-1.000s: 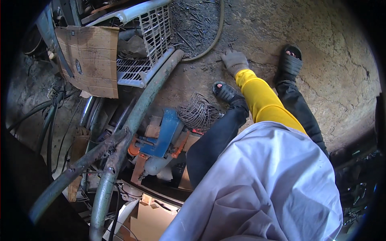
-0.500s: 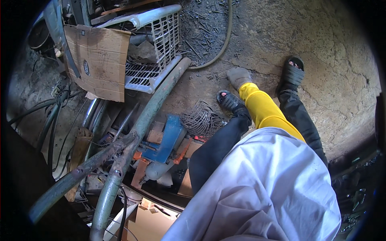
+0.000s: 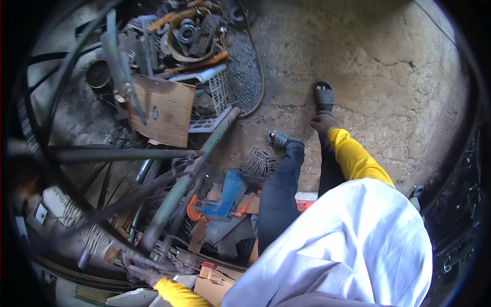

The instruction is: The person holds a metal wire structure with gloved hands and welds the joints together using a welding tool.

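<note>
At the lower left my left hand (image 3: 146, 272), gloved below a yellow sleeve, is beside the lower part of a greenish metal pipe frame (image 3: 207, 146). Motion smears its fingers, so their grip cannot be made out. A pale, wrapped bundle (image 3: 94, 230) is close to that hand, also blurred. My right hand (image 3: 324, 123), in a dark glove, hangs in front of my right leg, just above the slipper (image 3: 324, 98). Nothing plainly shows in it, but its fingers are too dark to read.
A cardboard sheet (image 3: 162, 110) leans against a white plastic crate (image 3: 219, 92). Beyond lies a heap of metal parts (image 3: 192, 36). A hose (image 3: 262, 66) curves over the floor. Near my left leg are a wire coil (image 3: 257, 165), a blue metal piece (image 3: 225, 194) and orange clamps (image 3: 193, 208).
The view has shifted, showing more of the left side and the far scrap heap. My left hand has come into view at lower left. My right hand now hangs before my right leg.
</note>
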`<control>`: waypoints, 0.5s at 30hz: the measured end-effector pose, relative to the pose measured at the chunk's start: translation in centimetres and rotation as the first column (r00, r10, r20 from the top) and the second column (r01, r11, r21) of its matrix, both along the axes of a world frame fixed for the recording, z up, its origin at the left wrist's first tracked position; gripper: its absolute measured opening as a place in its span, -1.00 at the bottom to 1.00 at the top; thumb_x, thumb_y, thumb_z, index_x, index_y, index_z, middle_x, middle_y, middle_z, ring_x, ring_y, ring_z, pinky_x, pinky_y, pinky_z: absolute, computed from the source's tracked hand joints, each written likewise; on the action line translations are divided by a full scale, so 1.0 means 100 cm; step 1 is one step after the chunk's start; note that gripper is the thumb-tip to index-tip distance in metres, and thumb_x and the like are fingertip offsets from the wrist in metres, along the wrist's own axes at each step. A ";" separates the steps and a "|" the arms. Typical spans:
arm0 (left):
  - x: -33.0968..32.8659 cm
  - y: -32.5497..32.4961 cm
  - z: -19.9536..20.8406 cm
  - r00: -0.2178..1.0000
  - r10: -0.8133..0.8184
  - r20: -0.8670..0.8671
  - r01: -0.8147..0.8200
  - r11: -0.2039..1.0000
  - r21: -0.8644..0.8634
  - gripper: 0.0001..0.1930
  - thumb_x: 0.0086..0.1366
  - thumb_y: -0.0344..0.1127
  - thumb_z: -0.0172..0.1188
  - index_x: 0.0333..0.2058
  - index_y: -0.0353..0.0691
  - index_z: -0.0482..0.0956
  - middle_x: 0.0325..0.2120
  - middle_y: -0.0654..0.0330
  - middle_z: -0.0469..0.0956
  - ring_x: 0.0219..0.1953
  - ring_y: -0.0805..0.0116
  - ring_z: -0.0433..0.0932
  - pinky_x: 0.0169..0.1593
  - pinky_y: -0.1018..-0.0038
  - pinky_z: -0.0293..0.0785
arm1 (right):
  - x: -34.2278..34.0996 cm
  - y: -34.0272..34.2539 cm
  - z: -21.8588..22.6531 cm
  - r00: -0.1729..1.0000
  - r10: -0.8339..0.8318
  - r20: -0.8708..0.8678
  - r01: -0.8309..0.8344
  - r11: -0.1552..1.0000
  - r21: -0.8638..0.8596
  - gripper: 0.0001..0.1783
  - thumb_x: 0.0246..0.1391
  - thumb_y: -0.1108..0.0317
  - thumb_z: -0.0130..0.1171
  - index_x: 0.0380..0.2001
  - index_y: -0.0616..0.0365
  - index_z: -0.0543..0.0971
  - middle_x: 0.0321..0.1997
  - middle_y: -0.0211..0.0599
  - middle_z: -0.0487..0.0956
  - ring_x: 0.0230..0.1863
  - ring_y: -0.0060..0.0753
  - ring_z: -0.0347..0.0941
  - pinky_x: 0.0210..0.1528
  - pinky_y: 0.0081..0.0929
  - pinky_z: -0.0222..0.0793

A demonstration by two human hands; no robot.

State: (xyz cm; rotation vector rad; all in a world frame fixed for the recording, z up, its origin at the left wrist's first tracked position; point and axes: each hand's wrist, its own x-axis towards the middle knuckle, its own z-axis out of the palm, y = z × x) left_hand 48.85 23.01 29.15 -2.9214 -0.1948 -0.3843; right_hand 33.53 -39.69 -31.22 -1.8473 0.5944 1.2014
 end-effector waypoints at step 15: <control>0.020 -0.104 -0.037 1.000 -0.002 0.019 0.009 0.914 -0.405 -0.80 0.21 -0.17 0.34 -0.29 -0.14 0.71 -0.37 0.01 0.69 -0.28 0.00 0.67 -0.18 0.23 0.56 | 0.057 -0.017 0.387 0.767 -0.465 0.443 0.367 0.883 0.293 -0.81 0.23 0.42 0.27 -0.12 0.25 0.65 -0.13 -0.24 0.71 -0.13 -0.43 0.61 -0.03 -0.50 0.50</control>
